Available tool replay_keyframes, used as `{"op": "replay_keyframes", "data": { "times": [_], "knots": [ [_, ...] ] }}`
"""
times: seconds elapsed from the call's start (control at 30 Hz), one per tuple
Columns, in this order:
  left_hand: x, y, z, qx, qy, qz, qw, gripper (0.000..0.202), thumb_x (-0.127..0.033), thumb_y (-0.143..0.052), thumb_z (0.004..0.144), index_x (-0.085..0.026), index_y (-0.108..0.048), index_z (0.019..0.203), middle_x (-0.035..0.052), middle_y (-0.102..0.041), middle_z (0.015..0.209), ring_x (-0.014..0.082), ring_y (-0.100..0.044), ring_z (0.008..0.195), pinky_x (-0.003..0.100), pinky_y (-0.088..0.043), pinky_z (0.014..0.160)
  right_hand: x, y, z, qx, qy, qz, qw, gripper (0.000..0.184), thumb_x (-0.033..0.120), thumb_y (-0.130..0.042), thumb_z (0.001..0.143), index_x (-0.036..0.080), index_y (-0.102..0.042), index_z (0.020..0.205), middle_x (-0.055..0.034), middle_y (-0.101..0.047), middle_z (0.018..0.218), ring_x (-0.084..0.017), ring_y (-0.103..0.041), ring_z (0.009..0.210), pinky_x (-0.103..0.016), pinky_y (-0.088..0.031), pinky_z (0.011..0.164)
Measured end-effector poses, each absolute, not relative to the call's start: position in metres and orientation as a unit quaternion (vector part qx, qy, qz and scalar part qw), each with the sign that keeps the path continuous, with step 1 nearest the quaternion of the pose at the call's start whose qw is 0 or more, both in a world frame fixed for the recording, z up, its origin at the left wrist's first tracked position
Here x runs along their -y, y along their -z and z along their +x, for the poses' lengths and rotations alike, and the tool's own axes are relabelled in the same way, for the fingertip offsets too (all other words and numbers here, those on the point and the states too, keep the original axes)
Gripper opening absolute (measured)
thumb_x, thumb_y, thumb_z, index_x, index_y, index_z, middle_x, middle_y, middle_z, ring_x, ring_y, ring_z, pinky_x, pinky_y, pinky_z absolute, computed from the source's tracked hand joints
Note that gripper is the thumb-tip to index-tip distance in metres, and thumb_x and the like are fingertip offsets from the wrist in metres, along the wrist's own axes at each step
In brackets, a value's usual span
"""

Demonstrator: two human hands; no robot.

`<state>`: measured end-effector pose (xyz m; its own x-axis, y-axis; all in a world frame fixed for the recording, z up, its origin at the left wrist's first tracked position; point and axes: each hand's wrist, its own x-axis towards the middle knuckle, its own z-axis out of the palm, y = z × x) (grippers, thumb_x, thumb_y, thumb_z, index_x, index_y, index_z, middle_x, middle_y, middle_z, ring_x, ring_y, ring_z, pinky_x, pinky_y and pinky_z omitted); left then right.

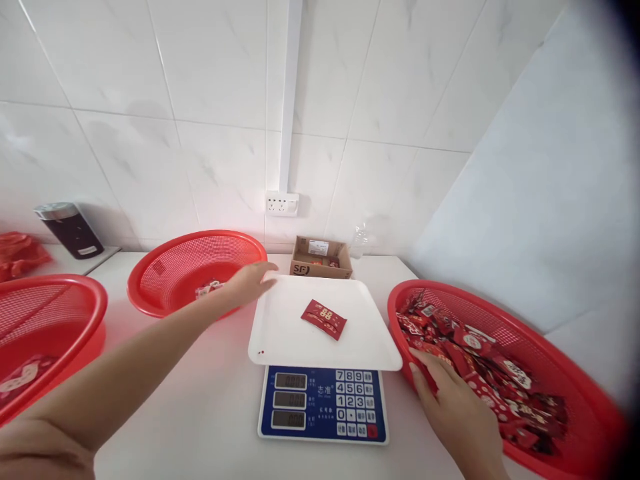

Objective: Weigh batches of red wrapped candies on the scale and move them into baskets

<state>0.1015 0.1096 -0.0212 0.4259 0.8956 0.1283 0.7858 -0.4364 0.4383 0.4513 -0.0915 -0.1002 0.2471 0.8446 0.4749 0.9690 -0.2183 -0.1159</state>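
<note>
A dark red packet (324, 319) with gold print lies on the white pan (365, 343) of a digital scale with a blue keypad panel (325, 405). Beside the pan's far left corner is my left hand (251, 283), fingers and thumb stretched apart with nothing between them. Whether it touches the pan's edge is unclear. My right hand (453, 403) straddles the near rim of the right red basket (540, 333), thumb outside and fingers over the inner side. Under those fingers lie many red packets (467, 340).
Another red basket (165, 257) with a few packets stands behind my left arm, and a third basket (75, 300) is at far left. A cardboard box (321, 270) sits behind the scale by the tiled wall. A dark flask (73, 233) and red bags (20, 257) stand at left.
</note>
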Motion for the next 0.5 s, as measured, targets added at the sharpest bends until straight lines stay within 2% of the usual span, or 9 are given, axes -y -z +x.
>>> {"op": "replay_keyframes", "data": {
  "times": [0.1, 0.2, 0.27, 0.37, 0.5],
  "knots": [
    [-0.086, 0.028, 0.142, -0.371, -0.098, 0.906, 0.179, 0.053, -0.031, -0.054, 0.079, -0.024, -0.049, 0.132, 0.0041, -0.049, 0.143, 0.0226, -0.043, 0.133, 0.037, -0.037, 0.109, 0.092, 0.098, 0.449, 0.601, 0.162, -0.756, 0.203, 0.042, 0.043, -0.036, 0.092, 0.025, -0.068, 0.111, -0.0058, -0.071, 0.113, -0.022, -0.071, 0.092, -0.03, -0.058, 0.062],
    [-0.07, 0.031, 0.173, -0.281, -0.034, 0.943, 0.178, 0.06, -0.028, -0.055, 0.078, -0.023, -0.045, 0.137, 0.0047, -0.047, 0.145, 0.0245, -0.032, 0.14, 0.04, -0.03, 0.113, 0.093, 0.097, 0.45, 0.603, 0.162, -0.756, 0.195, 0.041, 0.042, -0.036, 0.093, 0.025, -0.068, 0.111, -0.0055, -0.071, 0.114, -0.022, -0.071, 0.092, -0.029, -0.058, 0.064],
    [-0.065, 0.032, 0.187, -0.263, -0.012, 0.951, 0.165, 0.058, -0.025, -0.051, 0.08, -0.021, -0.044, 0.137, 0.0081, -0.049, 0.142, 0.0267, -0.037, 0.137, 0.043, -0.031, 0.112, 0.093, 0.097, 0.45, 0.605, 0.166, -0.755, 0.19, 0.041, 0.041, -0.035, 0.094, 0.024, -0.068, 0.111, -0.0055, -0.071, 0.115, -0.022, -0.07, 0.094, -0.03, -0.059, 0.065],
    [-0.065, 0.034, 0.198, -0.273, -0.006, 0.951, 0.146, 0.051, -0.023, -0.045, 0.083, -0.018, -0.048, 0.133, 0.012, -0.057, 0.131, 0.0277, -0.052, 0.121, 0.043, -0.04, 0.103, 0.092, 0.099, 0.452, 0.608, 0.174, -0.751, 0.189, 0.041, 0.042, -0.036, 0.093, 0.024, -0.068, 0.111, -0.0054, -0.071, 0.115, -0.023, -0.071, 0.093, -0.03, -0.059, 0.062],
    [-0.065, 0.039, 0.195, -0.302, -0.022, 0.944, 0.131, 0.047, -0.023, -0.034, 0.089, -0.026, -0.045, 0.135, 0.0088, -0.062, 0.123, 0.0254, -0.061, 0.107, 0.038, -0.047, 0.089, 0.092, 0.103, 0.453, 0.607, 0.18, -0.749, 0.195, 0.04, 0.044, -0.038, 0.092, 0.025, -0.068, 0.11, -0.0051, -0.071, 0.113, -0.023, -0.071, 0.091, -0.03, -0.058, 0.058]
  ]
}}
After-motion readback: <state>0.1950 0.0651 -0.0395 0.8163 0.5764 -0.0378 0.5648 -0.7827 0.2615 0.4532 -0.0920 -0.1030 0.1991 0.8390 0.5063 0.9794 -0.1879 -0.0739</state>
